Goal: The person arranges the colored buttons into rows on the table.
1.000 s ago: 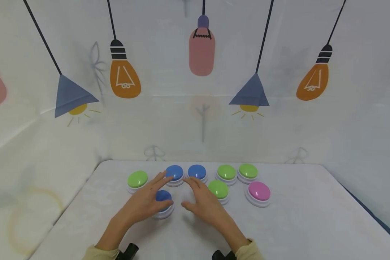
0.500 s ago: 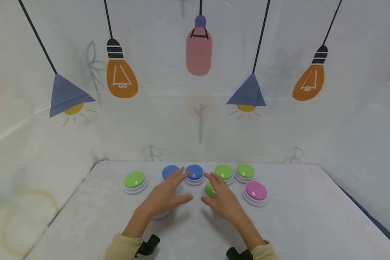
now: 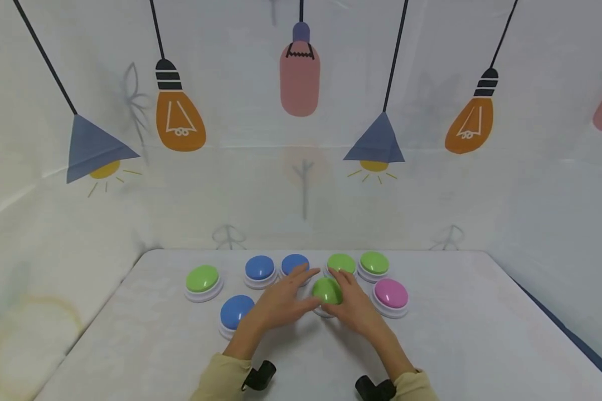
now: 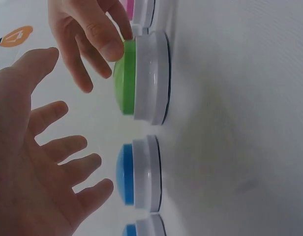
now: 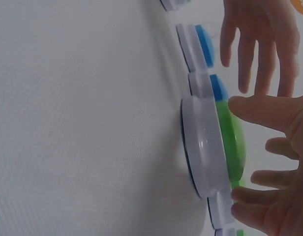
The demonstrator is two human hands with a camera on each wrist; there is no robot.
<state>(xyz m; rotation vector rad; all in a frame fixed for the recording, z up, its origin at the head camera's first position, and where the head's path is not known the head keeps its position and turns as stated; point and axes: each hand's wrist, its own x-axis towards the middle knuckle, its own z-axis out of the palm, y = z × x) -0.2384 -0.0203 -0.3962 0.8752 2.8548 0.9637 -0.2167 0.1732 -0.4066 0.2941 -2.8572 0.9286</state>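
Note:
A green-topped push button (image 3: 327, 291) on a white base stands between the two hands in the head view. My left hand (image 3: 285, 303) hangs over the table on its left, fingers extended and apart from any button in the left wrist view (image 4: 38, 147). To its right is my right hand (image 3: 357, 305), fingers spread; in the right wrist view its thumb (image 5: 259, 109) is at the edge of the green dome (image 5: 232, 142), and I cannot tell whether it touches. Behind the fingers, a blue button (image 3: 295, 263) and another green button (image 3: 341, 262) are partly covered.
Other buttons on the white table (image 3: 461, 334): a pink one (image 3: 391, 293) and a green one (image 3: 374, 262) on the right, blue ones (image 3: 260, 268) (image 3: 236, 311) and a green one (image 3: 203, 278) on the left. A lamp-printed sheet (image 3: 231, 189) hangs behind.
Both hands have moved right across the buttons, from the blue ones to the front green one, and come closer together. The front blue button is uncovered again. The buttons stay in place.

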